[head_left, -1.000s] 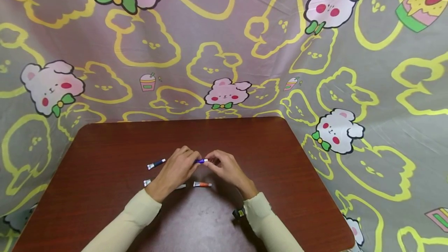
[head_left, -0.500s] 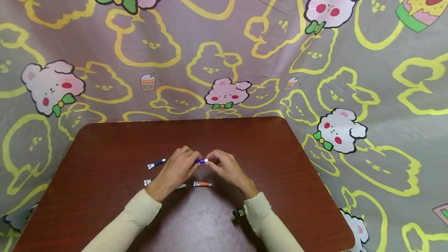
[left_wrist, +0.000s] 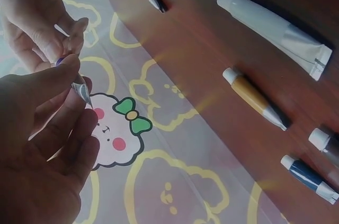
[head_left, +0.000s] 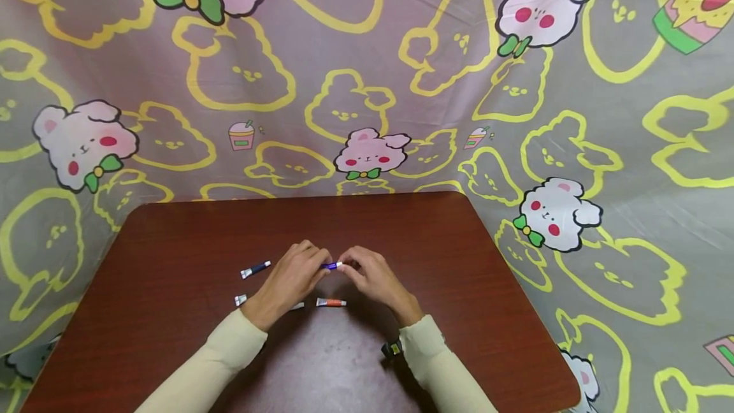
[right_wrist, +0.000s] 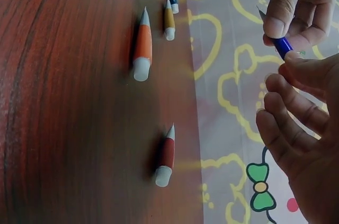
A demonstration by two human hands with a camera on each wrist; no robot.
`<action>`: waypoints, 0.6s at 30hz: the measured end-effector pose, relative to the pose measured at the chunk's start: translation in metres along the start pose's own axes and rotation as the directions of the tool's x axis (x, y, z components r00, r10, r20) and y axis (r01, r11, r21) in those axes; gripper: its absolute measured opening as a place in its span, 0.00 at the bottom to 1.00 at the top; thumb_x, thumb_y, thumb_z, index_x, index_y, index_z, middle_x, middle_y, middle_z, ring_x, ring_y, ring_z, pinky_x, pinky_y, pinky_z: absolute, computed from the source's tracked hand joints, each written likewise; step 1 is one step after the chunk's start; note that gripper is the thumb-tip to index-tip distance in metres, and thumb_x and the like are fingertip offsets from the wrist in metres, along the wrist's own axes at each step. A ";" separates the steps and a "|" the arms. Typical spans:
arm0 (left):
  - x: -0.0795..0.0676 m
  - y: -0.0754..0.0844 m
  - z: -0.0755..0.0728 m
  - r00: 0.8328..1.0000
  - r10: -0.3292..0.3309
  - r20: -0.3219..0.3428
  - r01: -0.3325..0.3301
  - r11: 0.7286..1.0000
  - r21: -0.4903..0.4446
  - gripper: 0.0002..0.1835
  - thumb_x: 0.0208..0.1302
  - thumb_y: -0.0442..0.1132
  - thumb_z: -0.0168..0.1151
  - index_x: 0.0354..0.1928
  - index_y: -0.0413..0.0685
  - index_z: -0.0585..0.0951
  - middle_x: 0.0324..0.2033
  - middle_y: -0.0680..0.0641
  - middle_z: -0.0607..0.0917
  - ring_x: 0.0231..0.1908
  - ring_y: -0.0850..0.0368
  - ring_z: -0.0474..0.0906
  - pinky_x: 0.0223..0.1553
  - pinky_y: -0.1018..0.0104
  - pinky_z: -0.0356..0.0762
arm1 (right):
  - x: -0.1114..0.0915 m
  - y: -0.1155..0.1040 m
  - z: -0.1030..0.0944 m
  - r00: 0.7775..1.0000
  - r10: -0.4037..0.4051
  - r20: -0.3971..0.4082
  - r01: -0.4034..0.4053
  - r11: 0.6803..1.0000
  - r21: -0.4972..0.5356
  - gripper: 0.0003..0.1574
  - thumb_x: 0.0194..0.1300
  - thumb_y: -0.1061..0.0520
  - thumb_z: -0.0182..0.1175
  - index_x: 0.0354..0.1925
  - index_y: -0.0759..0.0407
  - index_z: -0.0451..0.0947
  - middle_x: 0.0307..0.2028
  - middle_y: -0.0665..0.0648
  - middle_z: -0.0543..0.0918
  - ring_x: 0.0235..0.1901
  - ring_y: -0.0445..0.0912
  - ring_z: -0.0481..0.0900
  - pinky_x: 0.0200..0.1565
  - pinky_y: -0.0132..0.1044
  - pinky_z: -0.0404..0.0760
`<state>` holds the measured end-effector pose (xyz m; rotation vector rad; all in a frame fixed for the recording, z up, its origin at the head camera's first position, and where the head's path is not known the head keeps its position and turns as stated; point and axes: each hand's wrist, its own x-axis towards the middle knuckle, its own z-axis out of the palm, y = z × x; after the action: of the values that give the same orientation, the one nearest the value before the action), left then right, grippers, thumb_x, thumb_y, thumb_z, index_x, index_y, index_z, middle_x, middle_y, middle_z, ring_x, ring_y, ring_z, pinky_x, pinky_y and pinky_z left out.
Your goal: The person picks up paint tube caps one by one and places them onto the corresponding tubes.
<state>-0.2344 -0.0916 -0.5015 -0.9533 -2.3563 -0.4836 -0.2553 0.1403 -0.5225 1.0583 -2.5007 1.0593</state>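
Observation:
Over the middle of the table, both hands meet at a small purple-blue paint tube (head_left: 331, 266) with a white cap, seen in the head view. My left hand (head_left: 294, 274) pinches the tube's body between thumb and fingers. In the right wrist view, the tube's silver tail pokes out behind the left thumb (right_wrist: 277, 27). At the capped end, the thumb and index finger of my right hand (head_left: 374, 278) pinch the tube, and its other fingers are loosely bent. The fingertips hide most of the cap.
Several paint tubes lie on the brown table (head_left: 459, 273): orange (head_left: 331, 303), dark blue (head_left: 255, 269), ochre (left_wrist: 251, 97), white (left_wrist: 275, 33) and red (right_wrist: 166, 155). A patterned cloth (head_left: 367, 81) hangs around the table's back and sides. A small black device (head_left: 392, 349) sits at the right wrist.
Both hands stay nearly in place around the purple-blue paint tube, which tilts very slightly. The tubes on the table have not moved.

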 end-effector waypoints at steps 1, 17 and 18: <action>0.000 0.000 0.001 1.000 -0.002 0.005 0.002 1.000 0.001 0.13 0.60 0.38 0.83 0.40 0.49 0.84 0.34 0.52 0.90 0.41 0.52 0.81 0.41 0.56 0.77 | 0.000 0.001 0.001 1.000 0.010 -0.008 -0.010 1.000 -0.001 0.04 0.76 0.59 0.69 0.46 0.58 0.86 0.39 0.52 0.87 0.37 0.41 0.84 0.42 0.38 0.88; 0.007 -0.016 0.016 0.996 -0.061 0.063 0.057 0.996 0.069 0.12 0.62 0.38 0.82 0.41 0.48 0.85 0.36 0.49 0.92 0.41 0.49 0.81 0.43 0.55 0.77 | -0.009 0.012 -0.007 0.989 0.122 -0.081 -0.126 0.991 -0.042 0.10 0.69 0.57 0.76 0.45 0.58 0.87 0.39 0.52 0.88 0.38 0.43 0.89 0.44 0.34 0.89; 0.008 -0.017 0.017 0.995 -0.066 0.068 0.061 0.995 0.072 0.12 0.62 0.38 0.81 0.41 0.48 0.85 0.36 0.49 0.92 0.41 0.48 0.81 0.43 0.54 0.77 | -0.010 0.012 -0.008 0.988 0.133 -0.079 -0.137 0.990 -0.041 0.10 0.69 0.57 0.76 0.45 0.57 0.87 0.39 0.52 0.88 0.38 0.43 0.89 0.44 0.34 0.89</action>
<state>-0.2571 -0.0901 -0.5127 -0.8787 -2.4565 -0.3948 -0.2572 0.1571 -0.5281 0.8297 -2.5524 1.0513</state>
